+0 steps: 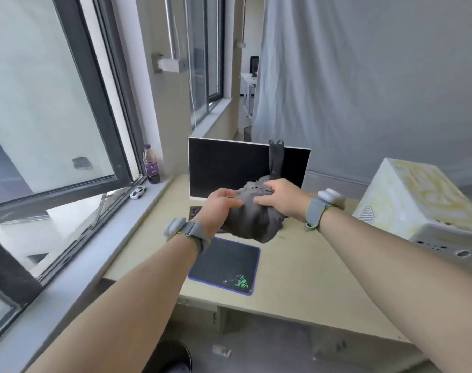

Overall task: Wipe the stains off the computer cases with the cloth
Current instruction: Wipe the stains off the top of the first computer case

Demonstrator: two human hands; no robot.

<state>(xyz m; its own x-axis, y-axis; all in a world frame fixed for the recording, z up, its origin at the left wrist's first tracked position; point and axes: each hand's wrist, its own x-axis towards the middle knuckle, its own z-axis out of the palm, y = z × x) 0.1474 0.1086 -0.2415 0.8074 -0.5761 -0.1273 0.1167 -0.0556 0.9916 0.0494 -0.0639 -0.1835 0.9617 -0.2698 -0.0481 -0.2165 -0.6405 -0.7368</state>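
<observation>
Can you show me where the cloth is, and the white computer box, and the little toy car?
cloth (252,219), head view, on its bunched grey middle.
white computer case (417,200), head view, on its yellow-stained top.
toy car (137,192), head view, on its white roof.

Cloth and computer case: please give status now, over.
Both hands, left hand and right hand, grip the grey cloth above the desk. Stained white computer case at right, untouched. Nothing between.
</observation>
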